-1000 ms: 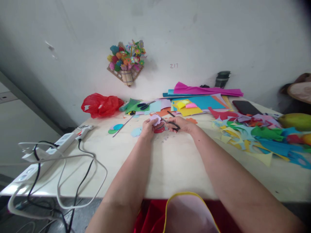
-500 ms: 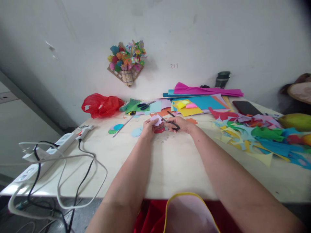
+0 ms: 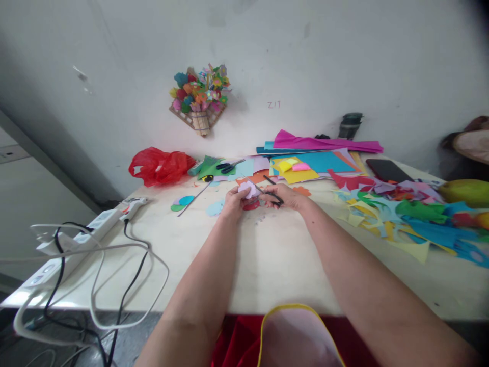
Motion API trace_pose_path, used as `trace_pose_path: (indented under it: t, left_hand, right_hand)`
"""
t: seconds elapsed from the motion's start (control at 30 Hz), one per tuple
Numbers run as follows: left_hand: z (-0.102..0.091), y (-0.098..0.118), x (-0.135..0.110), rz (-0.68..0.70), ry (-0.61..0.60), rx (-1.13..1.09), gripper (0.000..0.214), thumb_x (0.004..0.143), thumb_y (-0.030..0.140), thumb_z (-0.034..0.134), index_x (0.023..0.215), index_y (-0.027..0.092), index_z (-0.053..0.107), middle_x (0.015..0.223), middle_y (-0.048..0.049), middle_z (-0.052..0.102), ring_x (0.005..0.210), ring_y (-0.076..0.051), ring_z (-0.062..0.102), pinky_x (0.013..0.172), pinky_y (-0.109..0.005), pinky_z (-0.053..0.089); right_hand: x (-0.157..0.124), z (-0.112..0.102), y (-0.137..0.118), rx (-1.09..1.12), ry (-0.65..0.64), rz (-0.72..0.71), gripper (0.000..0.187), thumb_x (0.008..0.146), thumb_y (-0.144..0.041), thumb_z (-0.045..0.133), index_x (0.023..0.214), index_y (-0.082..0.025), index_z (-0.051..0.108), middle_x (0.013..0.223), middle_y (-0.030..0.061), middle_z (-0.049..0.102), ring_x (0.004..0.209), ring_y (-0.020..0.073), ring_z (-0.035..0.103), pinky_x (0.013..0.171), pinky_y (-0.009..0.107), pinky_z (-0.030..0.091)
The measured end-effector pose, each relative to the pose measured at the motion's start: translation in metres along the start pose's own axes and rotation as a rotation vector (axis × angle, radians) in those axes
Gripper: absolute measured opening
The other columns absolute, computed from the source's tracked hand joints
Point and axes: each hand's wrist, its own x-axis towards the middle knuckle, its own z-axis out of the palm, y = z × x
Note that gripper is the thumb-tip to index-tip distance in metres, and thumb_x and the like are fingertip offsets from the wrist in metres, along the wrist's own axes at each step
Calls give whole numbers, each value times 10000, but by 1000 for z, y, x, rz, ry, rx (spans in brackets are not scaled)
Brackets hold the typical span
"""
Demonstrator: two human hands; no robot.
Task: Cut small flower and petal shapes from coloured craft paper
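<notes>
My left hand [image 3: 232, 201] pinches a small pale lilac paper cut-out [image 3: 245, 189] with scalloped edges, held just above the table [image 3: 267, 255]. My right hand [image 3: 288, 196] is closed on black-handled scissors [image 3: 272, 195], whose blades point left into the lilac paper. A red paper piece [image 3: 252, 205] lies under the two hands. Small lilac scraps [image 3: 262, 219] are scattered on the table just in front of them.
Stacked coloured sheets [image 3: 317, 158], a second pair of scissors [image 3: 227, 165] and a red plastic bag [image 3: 160, 165] lie at the back. Paper offcuts [image 3: 412, 214] and a phone [image 3: 387, 169] cover the right. A power strip with cables [image 3: 87, 234] sits left. A paper-flower ornament [image 3: 200, 97] hangs on the wall.
The lilac cut-out has turned slightly in my left fingers against the scissor blades. Both hands stay in the same place.
</notes>
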Motion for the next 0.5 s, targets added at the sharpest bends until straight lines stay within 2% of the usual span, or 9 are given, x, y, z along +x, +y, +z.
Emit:
trace_pose_path:
  t: [0.2,0.5]
  left_hand:
    - [0,2,-2,17,3,32,152,716,134,815,737,134,664,691,-29,684,611,-130,629,663,-281,566]
    - [0,0,0,-33,16,37,290,632,128,881,712,153,603,685,-23,693,596,-136,666,651,-273,585]
  right_hand:
    - [-3,2,-4,-4,15,14,228,774,-302,793,672,-171,638,515,-2,583,424,86,480,392,197,348]
    - [-6,2,-5,32,3,32,211,812,-316,781,742,-169,647,518,-14,599,418,80,479,405,184,362]
